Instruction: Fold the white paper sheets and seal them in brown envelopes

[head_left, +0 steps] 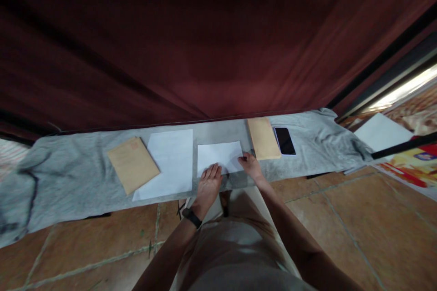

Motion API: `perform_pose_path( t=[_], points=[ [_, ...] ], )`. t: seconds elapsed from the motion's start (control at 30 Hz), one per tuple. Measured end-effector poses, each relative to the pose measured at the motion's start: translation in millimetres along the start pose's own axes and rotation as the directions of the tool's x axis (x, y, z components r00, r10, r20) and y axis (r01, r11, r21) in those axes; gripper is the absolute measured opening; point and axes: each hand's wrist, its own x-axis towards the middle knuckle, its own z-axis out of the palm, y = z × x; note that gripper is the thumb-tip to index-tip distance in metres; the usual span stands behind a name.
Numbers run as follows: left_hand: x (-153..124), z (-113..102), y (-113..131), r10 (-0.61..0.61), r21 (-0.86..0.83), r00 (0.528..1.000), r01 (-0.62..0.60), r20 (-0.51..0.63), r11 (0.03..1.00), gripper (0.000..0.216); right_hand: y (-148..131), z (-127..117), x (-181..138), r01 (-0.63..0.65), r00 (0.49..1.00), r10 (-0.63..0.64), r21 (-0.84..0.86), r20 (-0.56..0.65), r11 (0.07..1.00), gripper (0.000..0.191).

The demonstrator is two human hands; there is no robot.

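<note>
A white folded sheet of paper [219, 156] lies on the grey cloth [68, 182] in front of me. My left hand [209, 184] rests flat on the sheet's near edge, fingers stretched out together. At the sheet's right corner, my right hand [251, 166] has its fingers curled and pressing on the paper. A larger white sheet [170, 161] lies to the left, partly under a brown envelope [132, 163]. A second brown envelope [263, 138] lies to the right of my right hand.
A dark phone [284, 141] lies face up beside the right envelope. A dark red curtain [191, 41] hangs behind the cloth. Brown floor tiles [341, 218] stretch below, and more white paper [381, 132] and a colourful printed sheet [414, 163] lie at the far right.
</note>
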Motion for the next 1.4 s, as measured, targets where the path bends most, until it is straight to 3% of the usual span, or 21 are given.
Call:
perform_pose_path(
  t=[0.17,0.27,0.33,0.43,0.5,0.6,0.67,0.73,0.9,1.07,1.2,1.4],
  points=[
    [-2,-7,-1,-0.058,-0.102,0.992,0.047,-0.108,0.994,0.047,-20,-15,7,0.034,0.999,-0.038,0.14,0.026,0.99,0.019],
    [1,-17,-6,-0.123,-0.219,0.966,0.072,-0.225,0.973,0.055,-45,-40,11,0.148,0.988,-0.123,0.344,-0.094,0.927,0.027],
    [2,-23,-11,-0.187,-0.306,0.941,0.097,-0.281,0.947,0.057,-63,-60,11,0.268,0.955,-0.196,0.361,-0.223,0.893,0.03],
    [0,-25,-22,-0.277,-0.417,0.905,0.126,-0.324,0.9,0.058,-83,-82,4,0.465,0.857,-0.373,0.222,-0.355,0.857,0.028],
    [-4,-22,-30,-0.334,-0.481,0.883,0.148,-0.329,0.864,0.058,-84,-83,-6,0.595,0.785,-0.54,0.128,-0.303,0.793,0.024],
    [-13,-15,-39,-0.409,-0.545,0.855,0.188,-0.319,0.817,0.059,-66,-63,-25,0.736,0.674,-0.73,0.01,-0.108,0.677,0.024],
    [-20,-12,-43,-0.422,-0.563,0.852,0.193,-0.31,0.804,0.057,-44,-42,-38,0.789,0.613,-0.79,-0.055,0.008,0.612,0.026],
    [-26,-12,-45,-0.414,-0.574,0.861,0.185,-0.296,0.797,0.053,-20,-21,-51,0.809,0.587,-0.803,-0.094,0.103,0.58,0.026],
    [-24,-16,-46,-0.322,-0.584,0.919,0.134,-0.23,0.8,0.043,15,0,-75,0.78,0.619,-0.755,-0.058,0.217,0.623,0.029],
    [6,-21,-34,0.025,-0.42,0.996,-0.058,-0.083,0.906,0.045,21,-7,-79,0.752,0.645,-0.732,-0.012,0.218,0.659,0.036],
    [26,-16,-14,0.278,-0.224,0.956,-0.253,0.089,0.941,0.054,22,-10,-77,0.738,0.653,-0.723,0.025,0.226,0.675,0.035],
    [20,-10,-2,0.366,-0.138,0.914,-0.346,0.174,0.928,0.067,34,-13,-74,0.708,0.671,-0.707,0.087,0.226,0.7,0.041]
  ],
)
